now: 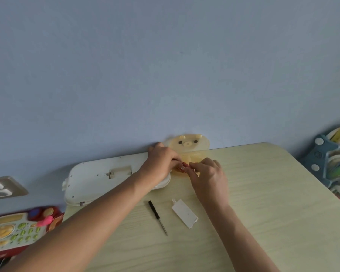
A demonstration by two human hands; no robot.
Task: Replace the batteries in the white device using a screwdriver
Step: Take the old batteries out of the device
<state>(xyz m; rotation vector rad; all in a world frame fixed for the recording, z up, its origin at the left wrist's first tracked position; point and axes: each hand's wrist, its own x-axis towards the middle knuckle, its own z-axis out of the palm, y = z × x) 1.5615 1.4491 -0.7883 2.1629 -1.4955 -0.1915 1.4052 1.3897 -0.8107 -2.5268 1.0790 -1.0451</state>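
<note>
The white device (94, 179) lies face down at the table's far left, its battery bay (120, 171) uncovered. The white battery cover (185, 213) and a black-handled screwdriver (157, 217) rest on the table nearer to me. A yellow bear-faced box (188, 146) stands open against the wall. My left hand (161, 163) and my right hand (208, 173) meet over the box's tray, fingertips pinching small red batteries (183, 167). Which hand holds them is hard to tell.
The pale wooden table (243, 222) ends at the blue wall. A colourful toy in a box (14, 232) sits off the left edge, below a wall socket (0, 188). A blue shelf of toys (334, 160) stands at the right.
</note>
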